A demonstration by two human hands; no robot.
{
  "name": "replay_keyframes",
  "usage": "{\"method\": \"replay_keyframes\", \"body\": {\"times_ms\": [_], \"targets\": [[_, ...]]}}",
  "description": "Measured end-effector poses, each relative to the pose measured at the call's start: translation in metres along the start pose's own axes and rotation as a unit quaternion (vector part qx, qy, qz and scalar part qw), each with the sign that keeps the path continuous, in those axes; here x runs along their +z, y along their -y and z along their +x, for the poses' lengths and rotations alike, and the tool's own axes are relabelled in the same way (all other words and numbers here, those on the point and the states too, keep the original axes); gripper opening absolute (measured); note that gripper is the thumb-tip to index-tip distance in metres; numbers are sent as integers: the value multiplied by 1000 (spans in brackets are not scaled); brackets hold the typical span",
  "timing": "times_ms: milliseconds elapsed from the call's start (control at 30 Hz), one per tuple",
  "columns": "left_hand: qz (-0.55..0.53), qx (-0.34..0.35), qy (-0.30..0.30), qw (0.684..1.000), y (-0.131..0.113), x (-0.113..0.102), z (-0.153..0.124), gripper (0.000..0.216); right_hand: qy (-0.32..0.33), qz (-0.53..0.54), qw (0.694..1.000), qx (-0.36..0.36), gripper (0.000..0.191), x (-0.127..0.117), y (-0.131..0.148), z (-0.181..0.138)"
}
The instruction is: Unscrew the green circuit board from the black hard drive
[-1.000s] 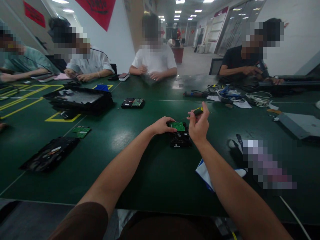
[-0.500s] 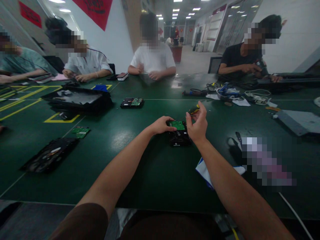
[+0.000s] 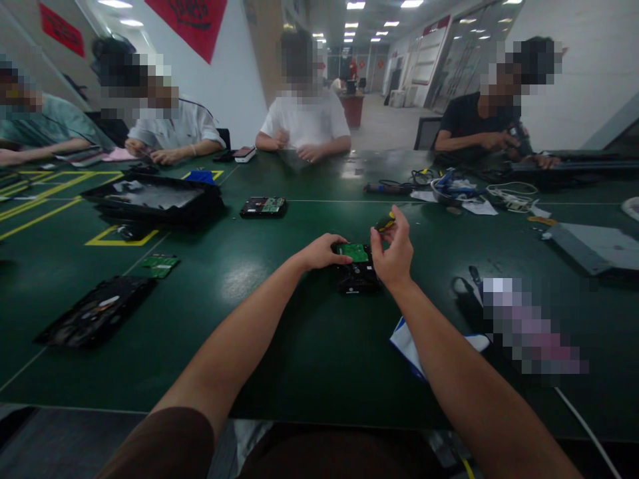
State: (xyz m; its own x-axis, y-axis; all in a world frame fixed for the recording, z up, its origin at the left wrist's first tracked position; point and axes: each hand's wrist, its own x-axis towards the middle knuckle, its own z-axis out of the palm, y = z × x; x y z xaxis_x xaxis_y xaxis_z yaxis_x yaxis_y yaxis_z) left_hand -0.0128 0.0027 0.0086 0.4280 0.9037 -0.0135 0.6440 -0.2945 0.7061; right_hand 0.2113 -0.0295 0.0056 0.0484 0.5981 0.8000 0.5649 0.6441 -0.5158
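A black hard drive (image 3: 358, 276) with a green circuit board (image 3: 354, 252) on its upper face lies on the green table in front of me. My left hand (image 3: 325, 253) grips the drive's left side, thumb over the edge of the board. In my right hand (image 3: 394, 253) is a screwdriver (image 3: 385, 222) with a black and yellow handle, held between thumb and fingers above the drive's right side. The screwdriver's tip is too small to make out. Under my right forearm lies a white and blue cloth or packet (image 3: 410, 346).
Another hard drive (image 3: 263, 206) lies farther back. To the left are a black tray (image 3: 154, 199), a loose circuit board (image 3: 161, 265) and an opened black drive casing (image 3: 97, 311). Cables (image 3: 454, 185) and a grey metal box (image 3: 594, 246) occupy the right. Several people sit across the table.
The screwdriver handle has turned slightly in my right hand, and the fingers have shifted a little. My left hand keeps its hold on the hard drive.
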Motion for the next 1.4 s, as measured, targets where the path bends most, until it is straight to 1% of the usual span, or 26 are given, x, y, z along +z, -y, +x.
{"method": "replay_keyframes", "body": {"times_ms": [200,367,533,967,1167,1400], "targets": [[-5,18,-2,1000,2,1,1,76,0,-18,1000,3,68,0,0,0],[-2,12,1,1000,2,1,1,78,1,-12,1000,11,68,0,2,0],[4,9,0,1000,-2,0,1,75,17,-7,1000,15,69,-1,3,0],[0,3,2,1000,-4,-1,-1,73,-5,-14,1000,-3,67,0,2,0],[-8,2,1,1000,-4,0,-1,73,7,-14,1000,11,68,-1,3,0],[-6,7,7,1000,-3,-1,0,76,12,-17,1000,5,68,-1,4,0]]}}
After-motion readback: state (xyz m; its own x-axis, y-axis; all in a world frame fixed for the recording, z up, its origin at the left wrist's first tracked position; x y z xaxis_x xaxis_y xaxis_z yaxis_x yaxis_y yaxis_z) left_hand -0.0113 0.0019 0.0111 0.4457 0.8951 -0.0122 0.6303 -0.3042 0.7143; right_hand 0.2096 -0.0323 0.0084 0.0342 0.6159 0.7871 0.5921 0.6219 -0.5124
